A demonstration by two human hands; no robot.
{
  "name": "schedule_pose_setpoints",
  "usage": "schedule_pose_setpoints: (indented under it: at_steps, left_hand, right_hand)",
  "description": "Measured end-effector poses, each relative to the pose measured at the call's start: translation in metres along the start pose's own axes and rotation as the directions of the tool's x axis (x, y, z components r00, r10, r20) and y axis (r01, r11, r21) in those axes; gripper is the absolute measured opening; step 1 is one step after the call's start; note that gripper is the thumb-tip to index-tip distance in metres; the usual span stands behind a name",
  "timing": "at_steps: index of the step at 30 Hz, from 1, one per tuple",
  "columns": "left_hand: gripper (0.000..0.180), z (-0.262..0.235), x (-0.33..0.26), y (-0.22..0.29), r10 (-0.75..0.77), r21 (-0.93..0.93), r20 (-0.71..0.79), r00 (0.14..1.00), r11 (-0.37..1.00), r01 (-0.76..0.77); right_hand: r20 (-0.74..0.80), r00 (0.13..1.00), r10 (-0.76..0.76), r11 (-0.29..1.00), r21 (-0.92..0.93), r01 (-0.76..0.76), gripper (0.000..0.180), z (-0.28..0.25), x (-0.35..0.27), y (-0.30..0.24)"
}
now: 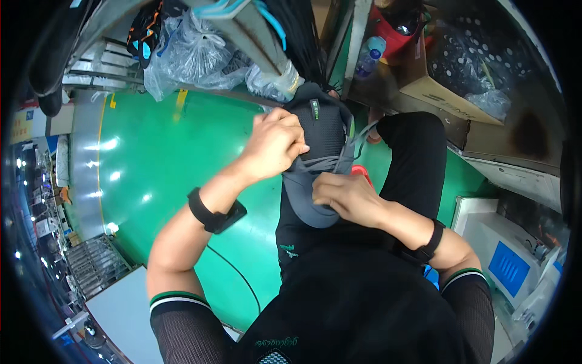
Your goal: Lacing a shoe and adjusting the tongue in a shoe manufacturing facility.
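Observation:
A dark grey lace-up shoe (301,193) lies over my lap, its toe toward me and its ribbed tongue (321,130) pointing away. Grey laces (324,162) cross it below the tongue, and a loose loop hangs off on the right. My left hand (276,142) is closed on the shoe's left edge beside the tongue, thumb toward the laces. Over the right part of the toe, my right hand (348,197) is closed in a pinch. What its fingertips hold is hidden.
Ahead, a metal frame (251,36) stands beside clear plastic bags (197,51). An open cardboard box (448,97) and a bottle (368,57) sit on the right shelf. A white machine (503,249) is at lower right. A black cable (239,273) crosses the green floor (139,164).

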State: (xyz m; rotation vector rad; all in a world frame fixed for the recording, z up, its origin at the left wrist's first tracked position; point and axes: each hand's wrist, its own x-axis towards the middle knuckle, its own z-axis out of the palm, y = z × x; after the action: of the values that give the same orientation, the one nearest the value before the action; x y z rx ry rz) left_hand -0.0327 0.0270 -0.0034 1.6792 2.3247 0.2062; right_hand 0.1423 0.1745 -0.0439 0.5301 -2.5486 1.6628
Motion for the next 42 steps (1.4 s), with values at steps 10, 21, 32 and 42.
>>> schedule_pose_setpoints:
  at_steps: [10,21,32,42]
  left_hand:
    - [0.013,0.034,0.013,0.035,-0.092,0.141,-0.350,0.932,0.979,0.150]
    - [0.008,0.018,0.015,0.039,-0.044,0.449,-0.307,0.951,0.874,0.186]
    - [0.005,0.013,0.025,0.039,-0.008,0.151,-0.037,0.999,0.988,0.013]
    - [0.029,-0.005,0.019,0.053,-0.113,0.223,-0.182,0.977,0.963,0.153]
  right_hand:
    - [-0.025,0.903,0.429,0.812,0.449,-0.373,0.008,0.012,0.001,0.011]
    - [-0.035,0.898,0.440,0.700,0.639,-0.318,0.009,0.007,-0.007,0.010]
    - [0.065,0.930,-0.362,0.825,0.486,0.287,0.011,0.050,-0.030,-0.052]
    - [-0.089,0.991,0.098,0.886,0.461,-0.047,0.008,-0.018,-0.037,-0.027]
